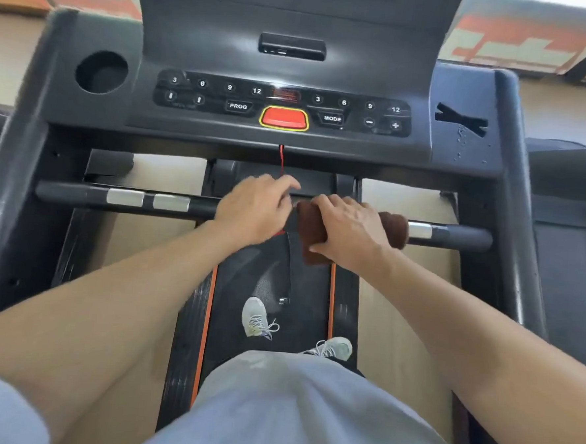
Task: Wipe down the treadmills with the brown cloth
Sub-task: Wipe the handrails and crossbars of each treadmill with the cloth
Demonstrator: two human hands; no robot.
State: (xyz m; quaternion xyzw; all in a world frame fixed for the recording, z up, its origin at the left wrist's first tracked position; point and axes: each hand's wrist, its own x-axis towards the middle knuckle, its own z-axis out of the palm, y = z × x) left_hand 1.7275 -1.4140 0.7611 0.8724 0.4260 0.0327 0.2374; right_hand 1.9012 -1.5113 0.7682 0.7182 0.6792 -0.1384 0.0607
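Two hands on the handlebar [189,204], side by side near its middle. Right hand [348,227] clamped over the brown cloth [392,228], fingers [334,203] curled round cloth and bar together; cloth wrapped about the bar's right half, one flap hanging below the palm. Left hand [253,210] just beside, resting on the bar, fingers loosely bent toward the red safety cord [281,159]; whether pinching it, impossible to tell. Risks, as judged: snagging that cord and yanking the key from under the console [282,101]; cloth bunching against the silver sensor [419,230]; missing the droplets on the right tray [468,143]; slipping on the belt [271,279] underfoot.
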